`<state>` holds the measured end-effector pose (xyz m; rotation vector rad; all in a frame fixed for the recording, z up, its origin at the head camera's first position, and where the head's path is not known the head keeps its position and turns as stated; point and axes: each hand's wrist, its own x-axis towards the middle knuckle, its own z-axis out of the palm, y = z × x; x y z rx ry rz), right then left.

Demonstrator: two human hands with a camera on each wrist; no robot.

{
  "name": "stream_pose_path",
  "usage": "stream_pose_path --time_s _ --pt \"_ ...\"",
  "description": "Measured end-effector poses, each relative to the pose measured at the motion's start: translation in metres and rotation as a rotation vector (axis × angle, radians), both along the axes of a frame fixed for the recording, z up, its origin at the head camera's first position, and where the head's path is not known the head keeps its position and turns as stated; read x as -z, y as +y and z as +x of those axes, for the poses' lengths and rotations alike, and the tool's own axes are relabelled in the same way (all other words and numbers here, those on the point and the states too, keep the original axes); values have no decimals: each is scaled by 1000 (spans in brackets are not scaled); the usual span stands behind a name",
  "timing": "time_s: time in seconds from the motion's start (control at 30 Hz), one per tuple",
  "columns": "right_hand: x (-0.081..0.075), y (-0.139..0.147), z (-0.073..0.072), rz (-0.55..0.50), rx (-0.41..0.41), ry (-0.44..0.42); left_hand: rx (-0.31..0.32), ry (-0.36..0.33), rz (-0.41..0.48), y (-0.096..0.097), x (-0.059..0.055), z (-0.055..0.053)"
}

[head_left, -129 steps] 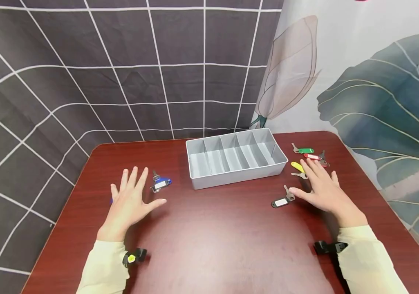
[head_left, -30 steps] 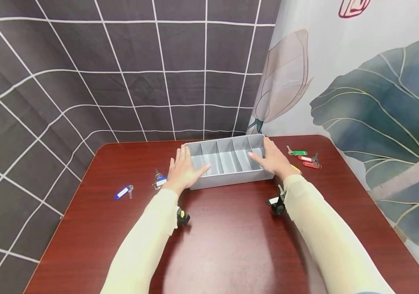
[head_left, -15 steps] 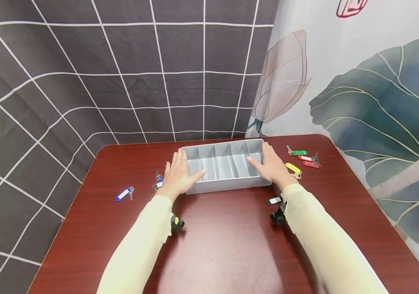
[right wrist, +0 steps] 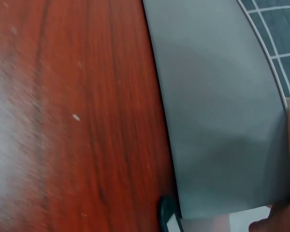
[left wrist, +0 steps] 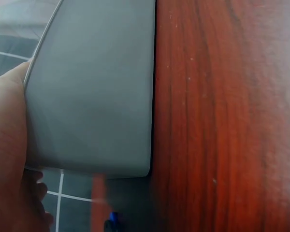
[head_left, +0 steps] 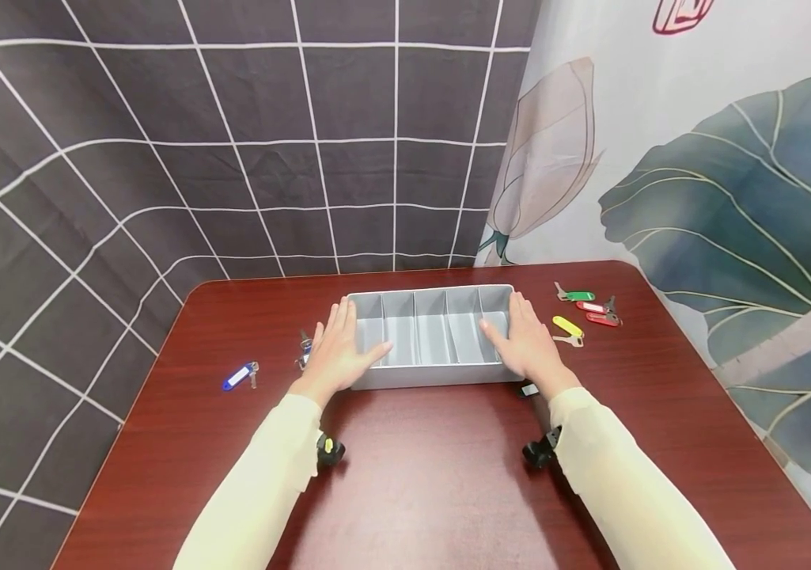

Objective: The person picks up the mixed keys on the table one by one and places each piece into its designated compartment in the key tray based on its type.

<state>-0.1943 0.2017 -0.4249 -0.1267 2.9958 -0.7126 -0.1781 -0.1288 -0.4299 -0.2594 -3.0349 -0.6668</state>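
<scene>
Bench (head_left: 433, 491): red-brown, wood-grained, glossy. Backdrop cloth (head_left: 358, 95): dark grey, white grid. Adjoining cloth (head_left: 633, 103): pale, leaf-and-bud print. Lying on bench: blue key tag (head_left: 237, 377), left; green key tag (head_left: 580, 296), yellow key tag (head_left: 567, 326), two red key tags (head_left: 600, 320), right.

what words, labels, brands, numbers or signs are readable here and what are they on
Nothing legible.
Red mark on the pale cloth: cut off at the top, unreadable.
White labels on key tags: too small to read.
Gray tray: no text visible.

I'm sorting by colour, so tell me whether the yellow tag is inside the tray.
No, the yellow tag lies on the table, to the right of the tray.
</scene>
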Motion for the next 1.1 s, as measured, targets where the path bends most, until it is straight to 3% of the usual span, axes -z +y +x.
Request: stream_pose_path --time_s 0.47,0.93,1.1 --pt "-1 -9 39 2 31 1 24 38 -32 -9 5 34" --pt "2 -15 64 9 46 26 17 16 56 -15 5 61" --pt "1 -16 71 18 49 50 32 38 78 -16 2 68"
